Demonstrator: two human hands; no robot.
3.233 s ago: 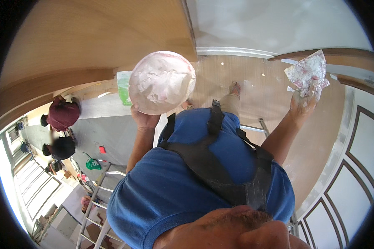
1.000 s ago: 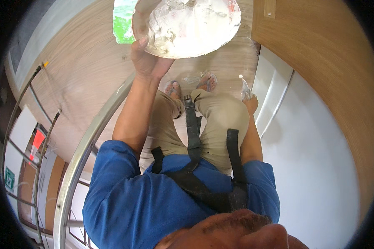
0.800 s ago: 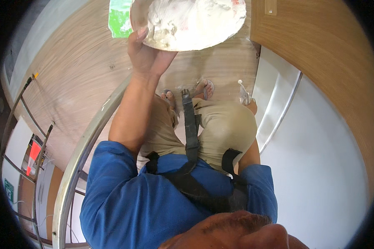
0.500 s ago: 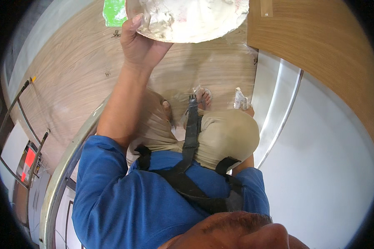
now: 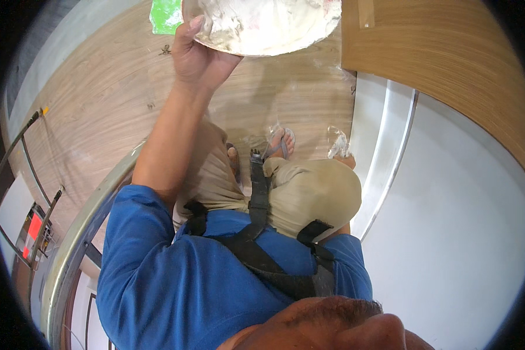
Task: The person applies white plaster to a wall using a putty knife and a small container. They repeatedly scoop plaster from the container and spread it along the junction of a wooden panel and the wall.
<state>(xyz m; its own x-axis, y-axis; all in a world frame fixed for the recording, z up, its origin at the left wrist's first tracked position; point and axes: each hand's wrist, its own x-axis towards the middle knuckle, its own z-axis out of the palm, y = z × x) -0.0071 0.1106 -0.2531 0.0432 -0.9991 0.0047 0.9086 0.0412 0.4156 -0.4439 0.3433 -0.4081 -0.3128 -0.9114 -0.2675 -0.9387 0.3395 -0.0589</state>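
Observation:
My left hand (image 5: 199, 61) grips the near left rim of a round pan (image 5: 274, 26) of thick white paste, thumb over the edge and fingers underneath. The upper edge of the picture cuts off part of the pan. Beyond my bent right knee, my right hand (image 5: 345, 161) shows only in part. It is closed at the lower end of a flat scraper-like tool (image 5: 338, 144), smeared with white paste; the tool's exact kind is unclear. The tool is close to the lower part of the white wall.
Wood-grain flooring (image 5: 116, 93) lies beneath my sandalled feet (image 5: 281, 142). A white wall (image 5: 449, 204) with a pale skirting strip (image 5: 385, 134) rises at the right, below a brown wood panel (image 5: 426, 58). A curved metal rail (image 5: 70, 280) runs along my left. A green sheet (image 5: 166, 16) lies beyond the pan.
The pan and my left hand have shifted slightly up in the picture. The pasty tool now appears tilted differently and a little lower, and more of my sandalled foot shows.

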